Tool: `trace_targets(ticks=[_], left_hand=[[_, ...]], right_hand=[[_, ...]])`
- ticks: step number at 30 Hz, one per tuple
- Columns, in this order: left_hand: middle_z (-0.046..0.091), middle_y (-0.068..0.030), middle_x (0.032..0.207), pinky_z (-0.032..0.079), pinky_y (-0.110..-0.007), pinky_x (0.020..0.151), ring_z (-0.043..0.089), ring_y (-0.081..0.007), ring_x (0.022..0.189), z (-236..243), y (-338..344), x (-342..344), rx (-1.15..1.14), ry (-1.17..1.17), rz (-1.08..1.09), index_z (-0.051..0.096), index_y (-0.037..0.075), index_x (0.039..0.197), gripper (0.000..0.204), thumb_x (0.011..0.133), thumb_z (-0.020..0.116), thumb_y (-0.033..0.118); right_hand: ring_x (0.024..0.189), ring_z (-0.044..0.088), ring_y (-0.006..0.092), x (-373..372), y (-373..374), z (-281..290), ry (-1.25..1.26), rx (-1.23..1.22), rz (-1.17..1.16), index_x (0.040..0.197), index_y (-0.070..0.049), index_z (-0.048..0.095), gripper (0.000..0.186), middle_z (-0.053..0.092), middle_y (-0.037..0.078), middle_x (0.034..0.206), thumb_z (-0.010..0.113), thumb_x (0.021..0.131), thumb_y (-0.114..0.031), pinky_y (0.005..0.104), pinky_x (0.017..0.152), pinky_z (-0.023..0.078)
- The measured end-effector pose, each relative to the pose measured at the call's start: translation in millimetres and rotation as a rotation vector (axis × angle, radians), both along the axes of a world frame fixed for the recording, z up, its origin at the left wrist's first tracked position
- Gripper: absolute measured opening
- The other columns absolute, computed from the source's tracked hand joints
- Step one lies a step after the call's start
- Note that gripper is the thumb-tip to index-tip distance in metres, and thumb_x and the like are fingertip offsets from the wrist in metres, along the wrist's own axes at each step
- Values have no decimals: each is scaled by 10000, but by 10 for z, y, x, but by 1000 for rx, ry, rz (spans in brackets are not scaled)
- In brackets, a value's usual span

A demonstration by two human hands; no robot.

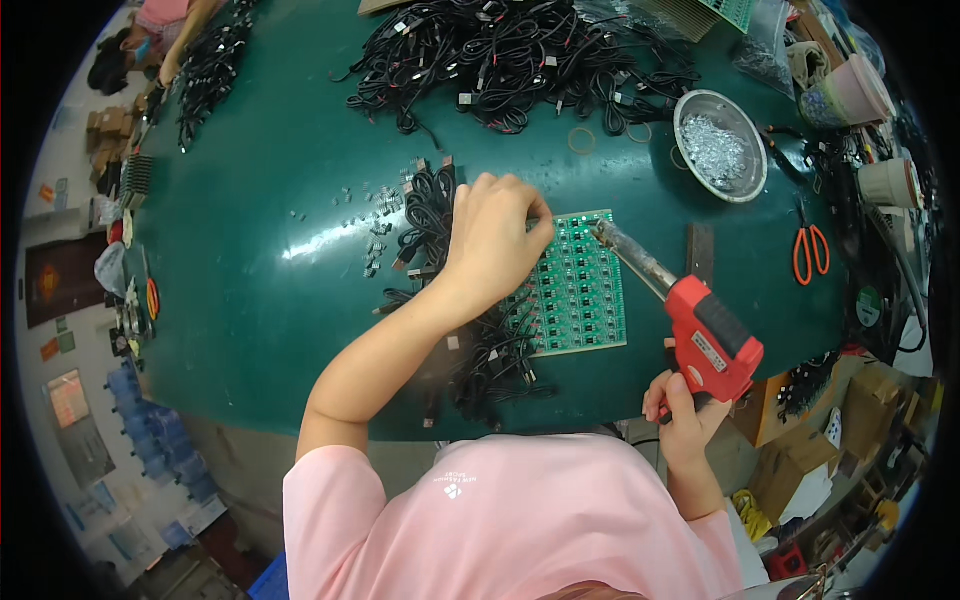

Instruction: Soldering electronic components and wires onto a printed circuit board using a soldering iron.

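Note:
My right hand (685, 415) grips the handle of a red and black soldering gun (705, 340). Its metal tip reaches up and left to the top edge of a green circuit board panel (580, 290), which lies flat with rows of small black parts. Over the panel's upper left corner, my left hand (500, 235) has its fingers curled and pinched together; whatever is between them is hidden. Black USB cables (430, 205) lie bundled beside and under that hand. More black cables (495, 350) run along the panel's left edge toward me.
A large heap of black cables (510, 60) covers the far table. At right are a metal bowl (720, 145) of small shiny pieces, orange-handled scissors (810, 255) and a dark bar (700, 255). Tiny metal parts (378, 225) lie scattered left. Another person's arm (185, 45) reaches in far left.

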State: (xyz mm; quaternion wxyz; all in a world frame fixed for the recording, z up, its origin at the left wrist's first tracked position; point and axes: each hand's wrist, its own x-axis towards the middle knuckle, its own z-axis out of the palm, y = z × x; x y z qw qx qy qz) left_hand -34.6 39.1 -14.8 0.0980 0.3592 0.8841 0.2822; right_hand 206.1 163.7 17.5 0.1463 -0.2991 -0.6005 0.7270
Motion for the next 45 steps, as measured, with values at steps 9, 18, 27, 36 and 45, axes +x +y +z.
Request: trace_targets(ticks=[9, 18, 27, 36, 45], left_hand=[[605, -71, 829, 387, -369, 779, 518, -266, 835, -65, 57, 10, 58, -3, 32, 665, 46, 767, 56, 738, 666, 93], [610, -70, 815, 388, -366, 781, 522, -269, 821, -79, 59, 7, 82, 9, 37, 645, 42, 745, 53, 716, 668, 80], [604, -74, 822, 390, -370, 781, 523, -277, 839, -100, 57, 25, 83, 53, 30, 631, 39, 742, 64, 716, 674, 78], [601, -69, 818, 390, -368, 770, 526, -271, 832, -99, 56, 36, 89, 77, 21, 630, 39, 750, 70, 712, 679, 71], [597, -62, 818, 384, -366, 760, 527, -265, 822, -96, 63, 40, 72, 101, 18, 629, 43, 741, 67, 715, 680, 77]], right_hand=[[482, 493, 83, -168, 19, -86, -61, -44, 39, 1129, 64, 502, 254, 549, 49, 627, 527, 894, -27, 226, 449, 399], [422, 461, 105, -201, -4, -145, -77, 59, 69, 1115, 75, 442, 306, 504, 56, 562, 529, 918, -142, 233, 412, 382], [420, 460, 111, -193, -23, -143, -70, 31, 57, 1032, 53, 456, 234, 501, 58, 558, 545, 914, -128, 236, 407, 386], [426, 463, 106, -151, 9, -80, -42, 78, 40, 1219, 96, 435, 387, 535, 78, 602, 525, 897, -101, 239, 412, 402], [425, 468, 110, -139, 20, -95, -37, 87, 27, 1230, 96, 430, 397, 564, 108, 672, 522, 900, -104, 247, 421, 425]])
